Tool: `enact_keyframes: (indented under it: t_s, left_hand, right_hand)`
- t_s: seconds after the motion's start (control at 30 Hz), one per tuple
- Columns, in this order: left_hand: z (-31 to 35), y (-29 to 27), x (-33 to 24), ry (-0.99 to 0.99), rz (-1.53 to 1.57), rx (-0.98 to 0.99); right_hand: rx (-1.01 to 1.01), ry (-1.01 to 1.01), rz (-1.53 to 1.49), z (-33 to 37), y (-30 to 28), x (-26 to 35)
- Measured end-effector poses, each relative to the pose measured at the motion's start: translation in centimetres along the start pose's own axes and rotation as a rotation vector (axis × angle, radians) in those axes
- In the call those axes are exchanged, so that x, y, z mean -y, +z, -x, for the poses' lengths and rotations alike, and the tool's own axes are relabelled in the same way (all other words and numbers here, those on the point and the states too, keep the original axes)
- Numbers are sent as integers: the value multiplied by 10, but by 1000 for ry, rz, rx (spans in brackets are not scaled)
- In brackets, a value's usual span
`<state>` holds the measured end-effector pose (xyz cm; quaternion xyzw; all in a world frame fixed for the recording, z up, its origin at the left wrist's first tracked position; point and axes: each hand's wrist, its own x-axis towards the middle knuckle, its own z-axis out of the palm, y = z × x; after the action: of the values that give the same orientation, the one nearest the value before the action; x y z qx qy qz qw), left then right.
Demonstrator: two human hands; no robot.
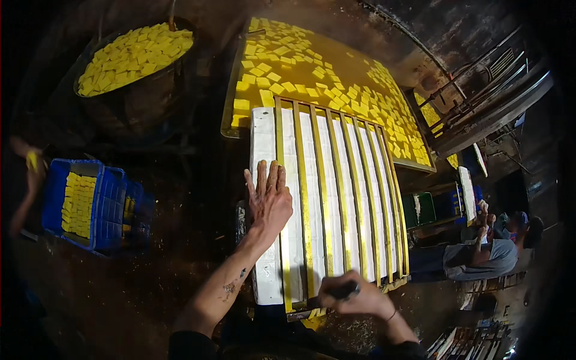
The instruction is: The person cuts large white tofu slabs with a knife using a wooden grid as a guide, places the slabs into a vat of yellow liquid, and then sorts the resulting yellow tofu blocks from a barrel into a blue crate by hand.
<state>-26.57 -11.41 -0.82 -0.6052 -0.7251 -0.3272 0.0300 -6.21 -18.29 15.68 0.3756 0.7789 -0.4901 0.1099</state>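
Note:
In front of me lies a broad white slab that looks like tofu (264,264), with faint lines across its surface. On top of it rests a yellow slatted frame (330,180), its long bars running away from me. My left hand (270,201) lies flat with fingers spread over the slab's left strip and the frame's outermost bar. At the near edge, my right hand (360,297) is closed round the dark handle of what looks like a knife (345,291). Blur and shadow hide most of its blade, which seems to be low beside the near ends of the bars.
Behind the slab, a wide vat (231,117) holds yellow liquid and floating yellow squares. A round tub (129,96) heaped with yellow pieces stands far left. Blue crates (111,207) sit at left, beside another person's arm (27,186). A person in grey (489,261) works at right.

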Motion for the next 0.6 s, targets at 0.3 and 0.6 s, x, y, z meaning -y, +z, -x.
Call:
enact_keyframes:
  t_s: [0.3, 0.6]
  left_hand:
    - [5, -6, -13, -29, 56, 34]
    - [42, -37, -2, -150, 30, 40]
  right_hand:
    - [-965, -614, 353, -303, -177, 39]
    - [-750, -597, 434, -235, -81, 24]
